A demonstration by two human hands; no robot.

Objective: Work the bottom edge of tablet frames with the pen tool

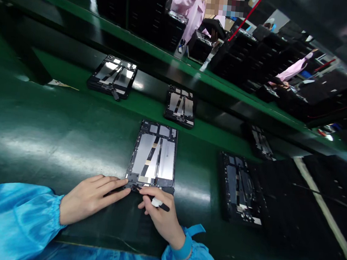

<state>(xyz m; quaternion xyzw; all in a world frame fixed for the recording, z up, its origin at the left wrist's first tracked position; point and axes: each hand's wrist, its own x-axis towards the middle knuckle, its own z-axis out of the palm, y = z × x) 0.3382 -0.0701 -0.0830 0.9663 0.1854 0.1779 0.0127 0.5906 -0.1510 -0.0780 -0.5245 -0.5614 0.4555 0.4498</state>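
An opened tablet frame (154, 154) with silver inner plates and flex cables lies on the green bench in front of me. My left hand (91, 197) rests flat with fingers stretched out, fingertips touching the frame's near left corner. My right hand (159, 214) is closed on a thin black tool (154, 199), its tip at the frame's near edge. One finger carries a white wrap. Both arms wear blue sleeves.
Two more opened tablet frames (113, 76) (180, 106) lie further back on the belt. Dark frames (241, 189) sit to the right beside a black tray area. Black stacked trays (142, 8) and people in pink coats (193, 7) are at the back.
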